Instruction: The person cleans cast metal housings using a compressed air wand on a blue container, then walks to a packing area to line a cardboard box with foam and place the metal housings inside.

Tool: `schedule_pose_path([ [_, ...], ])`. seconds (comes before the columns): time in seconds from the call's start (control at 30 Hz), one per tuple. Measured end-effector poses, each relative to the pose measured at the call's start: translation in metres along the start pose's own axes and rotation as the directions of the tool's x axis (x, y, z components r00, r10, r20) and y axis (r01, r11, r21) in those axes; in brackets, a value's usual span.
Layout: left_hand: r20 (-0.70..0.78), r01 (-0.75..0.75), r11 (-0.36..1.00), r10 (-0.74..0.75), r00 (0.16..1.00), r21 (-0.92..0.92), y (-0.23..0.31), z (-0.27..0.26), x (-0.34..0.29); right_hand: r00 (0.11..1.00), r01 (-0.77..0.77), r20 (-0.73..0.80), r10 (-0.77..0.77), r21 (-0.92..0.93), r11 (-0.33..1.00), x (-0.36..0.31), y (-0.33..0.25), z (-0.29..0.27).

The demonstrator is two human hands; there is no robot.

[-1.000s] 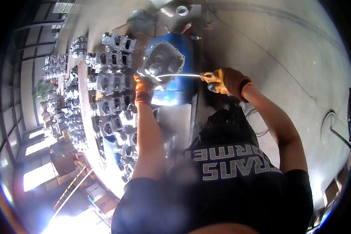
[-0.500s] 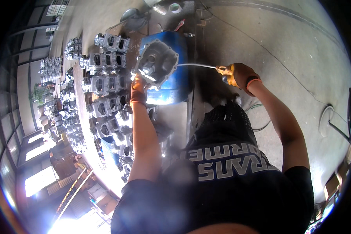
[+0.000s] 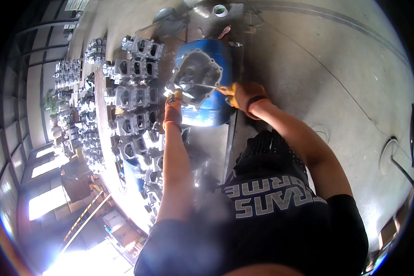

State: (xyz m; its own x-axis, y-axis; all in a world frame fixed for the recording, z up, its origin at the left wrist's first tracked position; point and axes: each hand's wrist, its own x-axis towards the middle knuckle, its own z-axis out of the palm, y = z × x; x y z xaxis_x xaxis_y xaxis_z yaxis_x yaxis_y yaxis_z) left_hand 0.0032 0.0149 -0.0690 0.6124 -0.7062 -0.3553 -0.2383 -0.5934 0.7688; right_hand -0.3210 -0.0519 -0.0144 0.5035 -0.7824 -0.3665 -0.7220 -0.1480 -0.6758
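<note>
A grey metal housing casting (image 3: 198, 70) with a flanged, bolt-holed rim rests on a blue plastic barrel (image 3: 209, 117), its hollow side facing up. At the casting's near left edge, my left hand (image 3: 173, 110), in an orange work glove, is closed on the rim. My right hand (image 3: 247, 97), gloved in yellow-orange and brown, is closed around the end of a long thin metal rod (image 3: 201, 85). The rod reaches leftward over the casting's hollow. Whether its far tip touches the inner wall, I cannot tell. The glove hides the rod's handle.
Rows of similar metal castings (image 3: 129, 97) stand left of the barrel. Beyond it lie a tape roll (image 3: 220, 11), a red-handled tool (image 3: 225, 31) and a small metal piece (image 3: 235, 44). A thin cable (image 3: 324, 76) crosses the floor at right, leading toward a round stand base (image 3: 388, 152).
My right hand has moved left, bringing the rod from outside the casting's right edge to over its hollow. My left hand stays on the rim. The whole view has shifted slightly.
</note>
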Motion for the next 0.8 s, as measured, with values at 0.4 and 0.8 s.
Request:
schedule_pose_path([
  [0.4,0.034,-0.152,0.981,0.149,0.988,0.120,-0.043,-0.014,0.029,0.945,-0.034,0.327,0.003,0.091,0.995,-0.014,0.036,-0.020],
  [0.8,-0.061,-0.091,0.974,0.105,0.993,0.207,-0.015,-0.014,-0.003,0.972,0.175,0.176,-0.158,-0.088,0.981,-0.023,0.022,-0.028],
])
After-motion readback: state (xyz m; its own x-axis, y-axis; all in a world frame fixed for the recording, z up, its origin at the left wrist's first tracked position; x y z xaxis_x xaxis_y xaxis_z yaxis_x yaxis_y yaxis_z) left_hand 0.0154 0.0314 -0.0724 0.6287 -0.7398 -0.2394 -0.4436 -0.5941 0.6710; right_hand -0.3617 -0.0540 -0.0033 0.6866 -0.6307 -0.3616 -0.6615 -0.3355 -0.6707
